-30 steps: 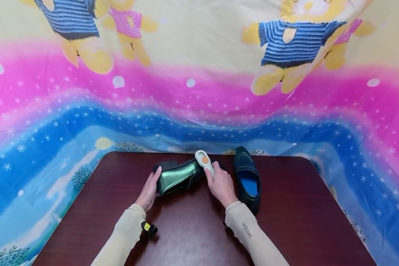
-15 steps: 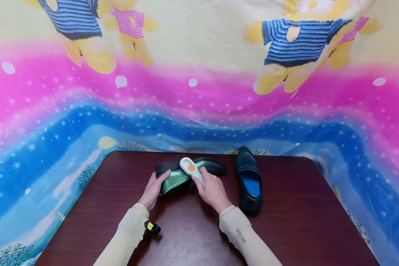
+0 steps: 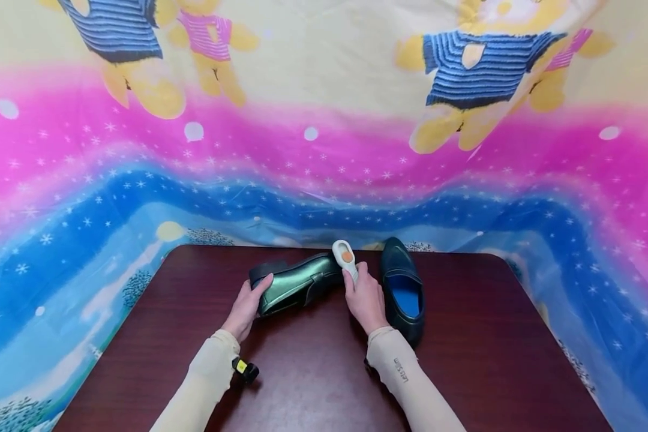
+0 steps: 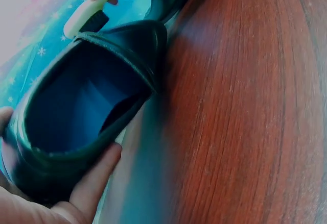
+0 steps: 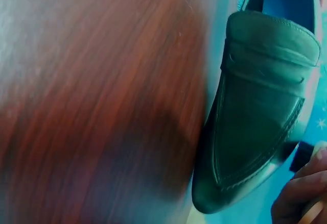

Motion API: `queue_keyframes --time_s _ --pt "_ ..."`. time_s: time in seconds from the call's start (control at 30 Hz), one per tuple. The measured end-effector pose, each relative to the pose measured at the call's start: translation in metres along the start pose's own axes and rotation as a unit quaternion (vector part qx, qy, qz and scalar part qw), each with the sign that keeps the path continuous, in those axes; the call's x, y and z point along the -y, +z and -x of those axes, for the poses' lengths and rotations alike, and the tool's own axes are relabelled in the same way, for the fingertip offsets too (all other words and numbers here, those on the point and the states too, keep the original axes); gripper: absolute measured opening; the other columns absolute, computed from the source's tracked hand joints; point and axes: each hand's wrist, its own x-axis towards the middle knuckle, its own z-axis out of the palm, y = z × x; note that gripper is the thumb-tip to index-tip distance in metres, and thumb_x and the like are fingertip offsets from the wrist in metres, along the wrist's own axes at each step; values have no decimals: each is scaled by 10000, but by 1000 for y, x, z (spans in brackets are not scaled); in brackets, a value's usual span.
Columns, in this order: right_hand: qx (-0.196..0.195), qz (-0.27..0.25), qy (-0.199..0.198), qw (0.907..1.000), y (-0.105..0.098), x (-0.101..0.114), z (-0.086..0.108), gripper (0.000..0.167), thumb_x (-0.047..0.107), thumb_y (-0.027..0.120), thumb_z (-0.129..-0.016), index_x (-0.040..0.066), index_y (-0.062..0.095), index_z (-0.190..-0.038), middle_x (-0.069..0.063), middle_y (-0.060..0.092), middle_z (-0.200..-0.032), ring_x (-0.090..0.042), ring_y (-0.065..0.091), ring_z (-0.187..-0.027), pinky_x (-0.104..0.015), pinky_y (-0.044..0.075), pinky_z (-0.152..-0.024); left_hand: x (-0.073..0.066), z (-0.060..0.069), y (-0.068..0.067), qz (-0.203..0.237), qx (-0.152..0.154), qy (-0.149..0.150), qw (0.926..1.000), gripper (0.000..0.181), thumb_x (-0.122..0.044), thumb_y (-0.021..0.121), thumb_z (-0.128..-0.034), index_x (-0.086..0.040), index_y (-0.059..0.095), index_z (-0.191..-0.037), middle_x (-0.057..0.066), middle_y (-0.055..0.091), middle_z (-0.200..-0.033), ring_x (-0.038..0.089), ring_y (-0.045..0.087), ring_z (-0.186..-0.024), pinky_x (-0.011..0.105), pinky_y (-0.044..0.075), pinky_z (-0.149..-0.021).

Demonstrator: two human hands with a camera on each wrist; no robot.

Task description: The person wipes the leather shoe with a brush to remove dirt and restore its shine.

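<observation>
In the head view, my left hand (image 3: 246,306) grips the heel of a shiny dark green loafer (image 3: 297,282), tipped on its side with its toe to the right. A white brush (image 3: 345,257) with an orange spot is in my right hand (image 3: 366,297), over the toe end. The left wrist view shows the brush's dark bristles (image 4: 94,22) beside the loafer's upper, and the shoe's blue inside (image 4: 71,101). My right wrist view has the loafer's vamp and strap (image 5: 265,81), with the bristles near its outer edge and the fingers partly cut off.
The matching loafer (image 3: 405,294) stands upright on the table just right of my right hand, its blue insole showing. The dark red wooden table (image 3: 313,384) ends at a cartoon-printed cloth (image 3: 313,162) behind. A small black camera (image 3: 245,369) sits on my left wrist.
The brush went left from the toe end to the loafer's middle, then back right to the toe. The held loafer tilted and turned back slightly. My left hand keeps its grip.
</observation>
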Motion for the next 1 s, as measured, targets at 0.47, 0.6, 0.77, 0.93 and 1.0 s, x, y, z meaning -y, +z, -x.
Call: queue_keyframes --time_s 0.47,0.6,0.77,0.93,1.0 --pt "472 32 -1025 9936 24 34 7 288 392 596 -1055 125 554 -1154 -25 637 -834 -154 527 -605 -304 432 -550 -5 5 -1 -508 -199 -165 9984 1180 -720 575 -942 -24 -66 -1647 225 26 -1722 410 156 -1571 610 261 -1222" --pt "339 -86 -758 9965 22 27 4 280 384 600 -1054 123 534 -1130 -44 610 -805 -176 525 -595 -318 434 -552 -6 4 0 -554 -154 -183 9982 1190 -736 557 -941 -21 -84 -1645 214 -15 -1729 415 106 -1586 607 245 -1231" --pt "-34 -113 3 9999 19 8 3 312 396 597 -1053 113 518 -1155 -95 670 -861 -223 597 -649 -366 480 -588 -5 4 3 -599 -258 -192 9977 1133 -731 529 -959 16 12 -1635 236 69 -1709 419 163 -1564 604 234 -1233" --pt "-140 -279 505 9982 12 0 0 320 389 608 -1049 107 510 -1162 -132 686 -904 -261 624 -701 -415 519 -649 -4 4 7 -1266 -711 204 9892 1016 -708 469 -998 -112 -13 -1665 263 66 -1681 452 180 -1549 622 217 -1227" --pt "-53 -362 532 9979 11 1 -1 317 395 600 -1052 112 504 -1156 -127 673 -899 -254 614 -706 -409 514 -649 -6 6 10 -1658 -763 427 9823 945 -692 465 -1008 -265 -50 -1675 286 40 -1666 492 208 -1532 649 239 -1207"
